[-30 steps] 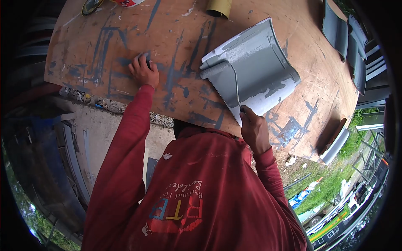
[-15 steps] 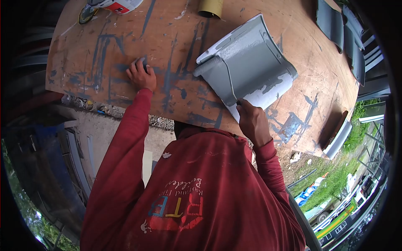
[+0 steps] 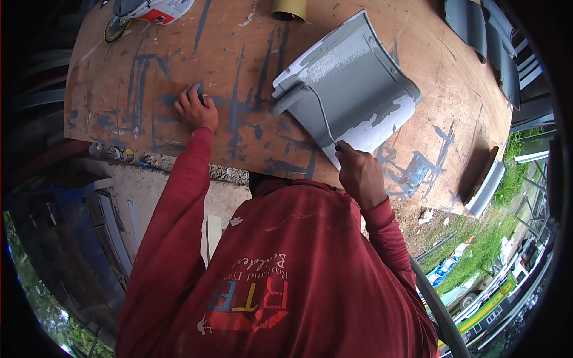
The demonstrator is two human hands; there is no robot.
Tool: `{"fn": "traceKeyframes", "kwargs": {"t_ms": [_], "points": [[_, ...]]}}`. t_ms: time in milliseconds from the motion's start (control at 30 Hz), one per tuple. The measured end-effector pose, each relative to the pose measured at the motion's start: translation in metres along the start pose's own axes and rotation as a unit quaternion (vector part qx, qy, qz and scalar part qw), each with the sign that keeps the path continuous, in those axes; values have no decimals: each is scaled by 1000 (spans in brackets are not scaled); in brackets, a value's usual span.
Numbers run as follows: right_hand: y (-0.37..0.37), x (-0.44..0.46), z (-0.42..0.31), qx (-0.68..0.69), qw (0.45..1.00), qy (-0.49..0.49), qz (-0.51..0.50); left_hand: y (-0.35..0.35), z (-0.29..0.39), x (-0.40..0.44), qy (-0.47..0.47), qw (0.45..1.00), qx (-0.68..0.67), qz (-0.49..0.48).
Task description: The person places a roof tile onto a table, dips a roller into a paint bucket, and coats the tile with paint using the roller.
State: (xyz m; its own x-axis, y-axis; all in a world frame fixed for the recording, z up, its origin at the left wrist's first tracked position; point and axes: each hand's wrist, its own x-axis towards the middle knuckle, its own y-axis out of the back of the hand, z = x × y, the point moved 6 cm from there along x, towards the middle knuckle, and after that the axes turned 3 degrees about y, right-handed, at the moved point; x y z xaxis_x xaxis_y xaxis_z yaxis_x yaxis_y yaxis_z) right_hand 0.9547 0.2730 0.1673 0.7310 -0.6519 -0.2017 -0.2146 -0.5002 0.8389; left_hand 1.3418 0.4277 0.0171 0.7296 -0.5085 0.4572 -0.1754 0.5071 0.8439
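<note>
My right hand (image 3: pixel 362 174) is closed round the handle of a paint roller (image 3: pixel 290 99). Its grey sleeve lies along the left edge of a curved roof tile (image 3: pixel 352 77), partly hanging past it. Grey paint covers most of the tile, with a pale unpainted strip on the near right side and more pale patches along the far left edge. My left hand (image 3: pixel 197 111) rests on the wooden table (image 3: pixel 179 134), well left of the tile. Its fingers are curled by a small dark grey thing, too hidden to name.
At the far left stands a white paint bucket (image 3: pixel 164 11) beside a roll of tape (image 3: pixel 116 28). A yellowish tube (image 3: pixel 289 9) is at the far edge of view. Several grey tiles (image 3: pixel 465 27) lie at the far right, and another tile (image 3: pixel 486 188) leans at the right edge.
The roller has slid slightly toward me and out over the tile's left edge. My left hand stays in place on the table. The whole view has shifted a little.
</note>
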Motion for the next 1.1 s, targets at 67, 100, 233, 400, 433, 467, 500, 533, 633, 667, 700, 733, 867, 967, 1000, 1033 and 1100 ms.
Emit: {"fn": "traceKeyframes", "kwargs": {"t_ms": [67, 100, 233, 400, 433, 467, 500, 533, 633, 667, 700, 733, 867, 967, 1000, 1033, 1100], "points": [[0, -1, -1, 17, 1000, 12, 23, 0, -1, 1, 5, 1000, -3, -3], [4, -12, 3, 6, 1000, -5, -11, 0, -1, 0, 10, 1000, -9, -9], [45, -50, 6, -9, 996, -61, -72, 1, 0, 0, 16, 1000, -4, -8], [28, -16, -1, 20, 997, -45, -55, 0, -1, 0, -5, 1000, -15, 9], [13, 1, -3, 39, 999, -17, -7, -1, 1, 1, -7, 1000, -19, 11], [5, 12, -5, 58, 997, 10, 40, 0, 1, 1, -6, 1000, -20, 15], [8, 13, -1, 57, 997, 6, 45, 1, 0, 1, -8, 1000, -20, 18], [10, 10, 1, 57, 998, 8, 40, -1, 5, 4, -21, 999, -30, 15], [36, -20, 21, 27, 998, -35, -38, -1, 0, 0, -6, 1000, -9, 4], [48, -36, 35, 21, 996, -58, -70, 0, 1, 2, 3, 1000, -2, -5], [65, -51, 38, 16, 995, -70, -73, 0, 0, 1, 12, 1000, 6, -14], [84, -64, 37, 14, 994, -82, -75, -1, 0, -1, 12, 1000, 3, -15], [141, -108, 42, -63, 973, -184, -125, 0, 1, 1, 4, 1000, 5, -6], [144, -131, 65, -33, 986, -157, -41, 0, 2, 1, -1, 1000, 3, -8], [139, -136, 75, 70, 963, -259, -25, 0, 3, 1, -1, 1000, 10, -8], [130, -146, 86, 174, 918, -355, -7, 2, 5, 1, -5, 1000, 16, -5], [96, -156, 101, 317, 880, -346, 70, 0, 2, 1, -24, 1000, 9, 0]]}}
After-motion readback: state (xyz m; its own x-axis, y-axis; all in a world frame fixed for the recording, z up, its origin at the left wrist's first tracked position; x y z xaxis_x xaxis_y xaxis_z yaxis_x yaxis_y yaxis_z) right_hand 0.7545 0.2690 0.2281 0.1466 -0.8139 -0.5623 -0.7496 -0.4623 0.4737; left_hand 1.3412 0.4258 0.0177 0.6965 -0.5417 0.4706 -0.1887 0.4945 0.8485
